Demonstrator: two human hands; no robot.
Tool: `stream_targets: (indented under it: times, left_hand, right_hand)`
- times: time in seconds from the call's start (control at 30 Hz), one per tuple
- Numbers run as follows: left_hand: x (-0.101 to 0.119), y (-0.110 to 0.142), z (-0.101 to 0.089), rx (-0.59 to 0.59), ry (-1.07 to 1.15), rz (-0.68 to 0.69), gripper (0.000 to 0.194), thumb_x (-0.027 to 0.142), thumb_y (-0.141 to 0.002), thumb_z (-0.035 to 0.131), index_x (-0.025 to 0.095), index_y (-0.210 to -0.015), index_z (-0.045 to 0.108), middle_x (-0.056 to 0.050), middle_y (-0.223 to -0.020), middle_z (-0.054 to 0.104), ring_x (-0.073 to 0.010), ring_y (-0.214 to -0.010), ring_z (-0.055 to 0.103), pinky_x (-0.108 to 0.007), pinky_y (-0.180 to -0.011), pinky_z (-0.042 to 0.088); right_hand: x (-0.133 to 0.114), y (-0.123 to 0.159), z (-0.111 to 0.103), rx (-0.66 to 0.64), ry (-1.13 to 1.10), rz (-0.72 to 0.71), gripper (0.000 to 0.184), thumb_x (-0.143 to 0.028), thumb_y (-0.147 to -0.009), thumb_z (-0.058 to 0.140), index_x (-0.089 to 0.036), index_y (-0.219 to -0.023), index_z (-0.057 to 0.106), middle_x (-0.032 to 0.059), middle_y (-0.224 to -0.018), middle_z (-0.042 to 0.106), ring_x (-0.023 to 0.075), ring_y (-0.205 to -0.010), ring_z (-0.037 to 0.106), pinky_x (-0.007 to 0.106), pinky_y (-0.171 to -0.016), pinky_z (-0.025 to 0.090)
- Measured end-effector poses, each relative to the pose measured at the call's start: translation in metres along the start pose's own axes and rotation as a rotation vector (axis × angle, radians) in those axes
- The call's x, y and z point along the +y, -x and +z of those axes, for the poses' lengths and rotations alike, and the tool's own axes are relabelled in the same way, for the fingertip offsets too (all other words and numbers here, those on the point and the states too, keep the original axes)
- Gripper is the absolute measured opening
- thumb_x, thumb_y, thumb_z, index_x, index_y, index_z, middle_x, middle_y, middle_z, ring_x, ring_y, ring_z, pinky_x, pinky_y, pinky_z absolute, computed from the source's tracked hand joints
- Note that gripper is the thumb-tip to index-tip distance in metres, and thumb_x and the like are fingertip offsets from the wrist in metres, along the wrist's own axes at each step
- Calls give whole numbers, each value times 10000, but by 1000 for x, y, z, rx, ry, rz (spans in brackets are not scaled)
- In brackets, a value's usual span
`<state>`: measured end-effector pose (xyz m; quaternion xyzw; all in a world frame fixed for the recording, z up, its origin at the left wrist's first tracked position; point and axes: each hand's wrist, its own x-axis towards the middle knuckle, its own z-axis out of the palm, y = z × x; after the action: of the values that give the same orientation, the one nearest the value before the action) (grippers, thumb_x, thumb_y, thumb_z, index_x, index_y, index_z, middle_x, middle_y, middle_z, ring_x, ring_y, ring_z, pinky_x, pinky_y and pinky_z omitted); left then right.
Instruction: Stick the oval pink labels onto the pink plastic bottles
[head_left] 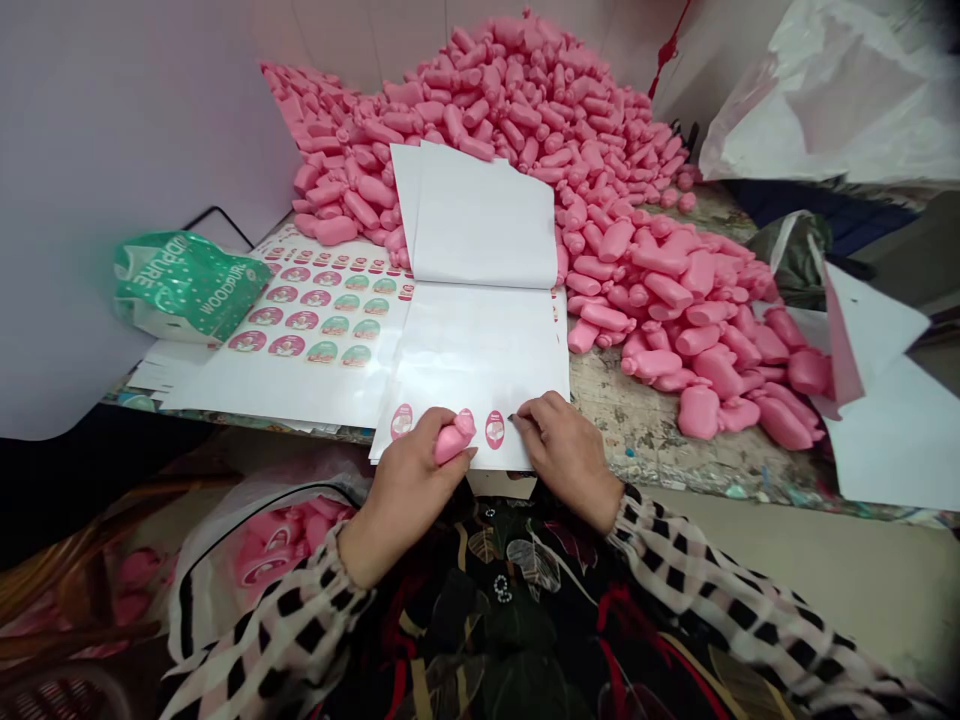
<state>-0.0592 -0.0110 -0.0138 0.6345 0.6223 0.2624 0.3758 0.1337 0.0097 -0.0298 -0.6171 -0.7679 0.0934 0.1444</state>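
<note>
Clamped between thumb and fingers of the left hand (409, 490), a small pink bottle (453, 440) hangs over the near edge of a white label sheet (480, 350); the right hand (570, 455) bends beside an oval label (495, 430), its hold impossible to tell. Beyond, heaped bottles (517, 90) crowd the sheet, and a sharp tug could send some rolling onto it

Both arms (285, 610) extend forward and converge. The left hand (412, 485) is closed in a grip between thumb (455, 470) and curled fingers (433, 425). The right hand (566, 450) is palm-down, fingers bent inward.
</note>
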Motion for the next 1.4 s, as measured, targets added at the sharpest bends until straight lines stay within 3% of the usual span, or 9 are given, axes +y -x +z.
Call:
stream_targets:
  times: [0.1,0.27,0.43,0.7,0.87,1.0,1.2,1.4]
  left_hand:
    - [2,-2,2,-60,-382,101,237,321,-859,482,232,-1075,522,-45,-958,648,-237,-850,616,-347,-701,434]
    - [3,-7,8,-96,-558,129,433,311,-865,482,202,-1282,438,-117,-1194,622,-307,-974,626,-405,-718,473]
    - [1,-11,9,-95,-551,156,392,306,-851,511,213,-1232,496,-93,-1392,474,-313,-1084,589,-450,-797,497]
    - [2,-12,8,-104,-537,148,401,301,-842,525,225,-1236,504,-65,-1414,448,-298,-1135,564,-462,-830,507]
    - [-2,-13,9,-98,-518,166,451,304,-843,527,216,-1282,477,-54,-1438,414,-265,-1183,533,-446,-875,501]
    - [-3,-15,10,-99,-509,170,481,304,-836,537,209,-1302,468,-48,-1436,415,-246,-1215,507,-430,-899,495]
    - [-3,-15,10,-101,-497,183,475,295,-833,540,206,-1295,477,-66,-1426,429,-247,-1228,494,-441,-918,478]
    - [-7,-15,11,-95,-431,202,471,317,-836,542,224,-1294,481,-81,-1420,437,-257,-1244,476,-442,-945,444]
  right_hand:
    - [-3,-1,-1,-2,90,-30,200,-300,-932,424,-213,-894,600,33,-890,588,166,-806,554,285,-633,334]
    - [1,-6,-4,-42,132,-81,216,-307,-931,426,-215,-879,614,33,-875,585,162,-801,549,284,-613,314]
    - [6,-8,-4,-81,93,-112,205,-317,-921,449,-231,-876,629,15,-860,587,145,-775,546,275,-597,305]
    - [5,-12,-8,-98,99,-112,211,-300,-916,448,-231,-882,645,19,-877,597,151,-795,552,275,-597,304]
    - [7,-11,-6,-140,-39,-78,154,-288,-885,497,-232,-857,638,5,-870,615,136,-769,555,259,-600,309]
    - [1,-4,5,-76,-154,86,145,-294,-877,506,-224,-834,625,0,-850,622,134,-756,553,257,-618,321]
    - [-9,-3,9,-11,-153,189,229,-423,-850,542,-230,-758,624,-13,-771,615,127,-667,530,259,-563,280]
    - [-20,6,2,113,-89,23,263,-359,-902,476,-211,-748,629,11,-776,597,128,-693,528,263,-584,302]
